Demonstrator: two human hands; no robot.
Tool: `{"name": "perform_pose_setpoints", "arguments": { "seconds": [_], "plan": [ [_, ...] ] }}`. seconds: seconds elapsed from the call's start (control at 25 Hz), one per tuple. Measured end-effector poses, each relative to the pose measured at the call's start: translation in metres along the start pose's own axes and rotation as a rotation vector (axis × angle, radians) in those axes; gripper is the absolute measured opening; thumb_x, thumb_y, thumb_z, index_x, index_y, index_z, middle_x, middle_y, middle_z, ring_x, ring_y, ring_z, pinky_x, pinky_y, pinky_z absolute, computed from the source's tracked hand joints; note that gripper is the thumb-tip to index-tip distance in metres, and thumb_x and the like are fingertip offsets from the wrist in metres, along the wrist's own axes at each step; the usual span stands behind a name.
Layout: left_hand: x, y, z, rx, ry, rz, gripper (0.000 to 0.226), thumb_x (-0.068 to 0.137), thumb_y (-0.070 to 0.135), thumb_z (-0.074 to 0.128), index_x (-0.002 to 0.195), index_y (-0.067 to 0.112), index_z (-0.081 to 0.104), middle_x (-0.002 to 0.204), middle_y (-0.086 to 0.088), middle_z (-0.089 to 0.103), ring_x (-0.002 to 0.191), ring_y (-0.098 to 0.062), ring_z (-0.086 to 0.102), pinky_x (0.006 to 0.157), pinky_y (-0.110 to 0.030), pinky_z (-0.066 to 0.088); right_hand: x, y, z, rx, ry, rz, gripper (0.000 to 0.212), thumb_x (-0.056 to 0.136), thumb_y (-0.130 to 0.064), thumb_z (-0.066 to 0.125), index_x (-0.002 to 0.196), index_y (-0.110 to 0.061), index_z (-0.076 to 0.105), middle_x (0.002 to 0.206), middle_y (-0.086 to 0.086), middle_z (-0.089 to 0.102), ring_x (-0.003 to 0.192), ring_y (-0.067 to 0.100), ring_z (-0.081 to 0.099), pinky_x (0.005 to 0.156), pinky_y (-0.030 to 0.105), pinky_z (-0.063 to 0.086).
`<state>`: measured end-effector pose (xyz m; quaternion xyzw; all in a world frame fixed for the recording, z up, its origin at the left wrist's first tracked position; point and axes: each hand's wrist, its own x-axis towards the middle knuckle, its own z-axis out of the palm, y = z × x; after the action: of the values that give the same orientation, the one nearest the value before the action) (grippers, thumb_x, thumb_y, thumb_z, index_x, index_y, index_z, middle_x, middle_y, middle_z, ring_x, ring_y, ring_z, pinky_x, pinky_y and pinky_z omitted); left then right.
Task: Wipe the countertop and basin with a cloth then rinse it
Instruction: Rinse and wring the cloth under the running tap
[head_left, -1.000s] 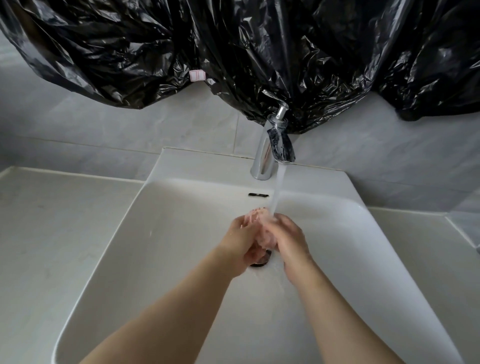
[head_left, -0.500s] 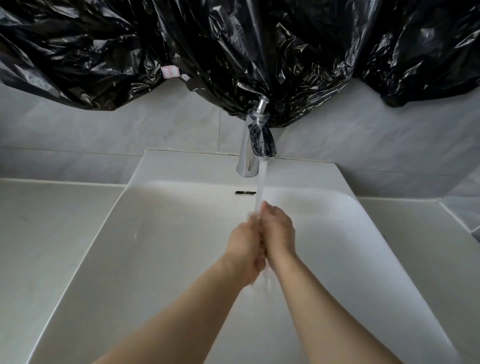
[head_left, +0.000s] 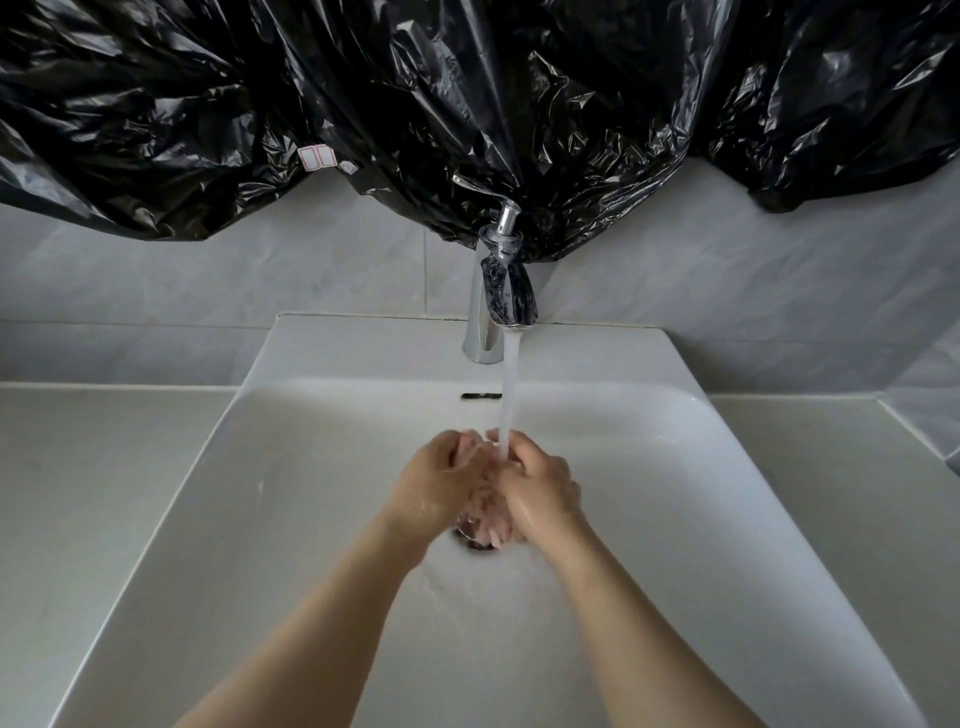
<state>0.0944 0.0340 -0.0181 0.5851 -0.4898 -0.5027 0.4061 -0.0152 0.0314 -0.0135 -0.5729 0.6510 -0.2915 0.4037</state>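
While tap (head_left: 500, 291) runs, left hand (head_left: 440, 483), right hand (head_left: 541, 494) clutch cloth (head_left: 487, 512), half hiding drain (head_left: 474, 545).

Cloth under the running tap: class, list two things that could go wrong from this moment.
1. The left hand and the right hand squeeze the cloth right above the drain; if it slips, it could block the hole and water might pool.
2. The stream from the tap strikes the hands and could splash out of the basin onto the countertop.
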Motion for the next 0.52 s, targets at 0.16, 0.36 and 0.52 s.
{"name": "perform_pose_setpoints", "arguments": {
  "seconds": [0.16, 0.36, 0.52],
  "plan": [
    [0.000, -0.002, -0.016, 0.014, 0.064, 0.187, 0.009, 0.082, 0.012, 0.067, 0.079, 0.016, 0.060, 0.072, 0.007, 0.067, 0.073, -0.015, 0.063, 0.070, -0.026, 0.050, -0.001, -0.003, -0.015, 0.115, -0.213, -0.001, 0.017, 0.083, -0.032, 0.065, 0.096, -0.025, 0.056, 0.075, -0.004, 0.064, 0.066, 0.016, 0.061, 0.061, 0.025, 0.045],
    [0.003, -0.016, -0.021, 0.701, 0.302, 0.137, 0.070, 0.067, 0.041, 0.076, 0.126, 0.022, 0.044, 0.126, -0.001, 0.049, 0.115, -0.026, 0.045, 0.095, -0.032, 0.034, -0.001, -0.001, -0.014, 0.148, 0.154, -0.100, 0.018, 0.081, -0.013, 0.063, 0.085, -0.025, 0.051, 0.077, -0.012, 0.057, 0.059, 0.002, 0.057, 0.052, 0.006, 0.040],
    [0.001, -0.018, -0.004, 0.429, 0.001, 0.067, 0.065, 0.051, 0.041, 0.065, 0.114, 0.029, 0.052, 0.106, 0.005, 0.061, 0.102, -0.022, 0.053, 0.086, -0.031, 0.040, -0.001, -0.012, -0.008, 0.854, -0.045, -0.037, 0.021, 0.069, -0.001, 0.062, 0.081, -0.017, 0.056, 0.075, 0.003, 0.065, 0.072, 0.022, 0.062, 0.070, 0.036, 0.049]
  ]
}}
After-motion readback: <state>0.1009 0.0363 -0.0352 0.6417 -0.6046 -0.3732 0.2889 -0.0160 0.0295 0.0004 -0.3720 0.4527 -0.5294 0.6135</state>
